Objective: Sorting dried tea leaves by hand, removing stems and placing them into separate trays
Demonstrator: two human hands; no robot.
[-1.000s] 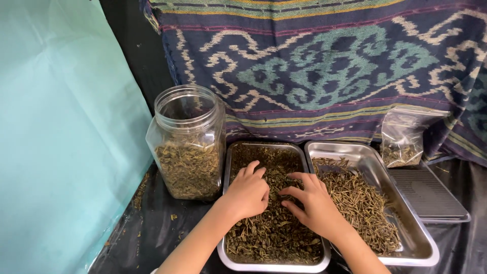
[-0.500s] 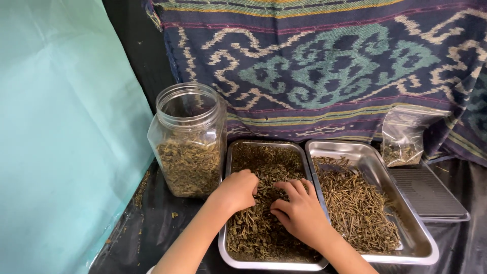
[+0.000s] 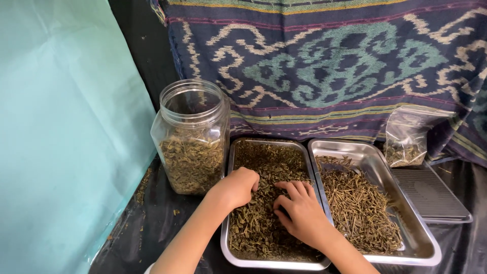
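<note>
Raking thru the dried leaves (image 3: 264,213) w/ both hands, from where I stand. Left hand (image 3: 237,186) has curled since a sec ago: fingers were spread flat on the pile, now they're bunched into a loose fist, dug into the leaves, seemingly pinching up a clump, tho what's inside the fist is hidden. Right hand (image 3: 299,210) has pulled back toward the body too; its fingers (image 3: 291,189) are half bent, splayed, tips pressing into the leaves just right of the left fist, gripping nothing I can see. So, my read: spreading has given way to gathering.

Leaves lie under both sets of fingers in the left tray (image 3: 231,248). Right of the right fingers, touching side by side, a 2nd tray (image 3: 426,248) of pale stems (image 3: 360,208). Left of the left fingers, a clear jar (image 3: 192,137), lid off, part full. Far right: small bag (image 3: 406,139), dark ribbed lid (image 3: 431,195). All on the black-covered bench (image 3: 152,228).
</note>
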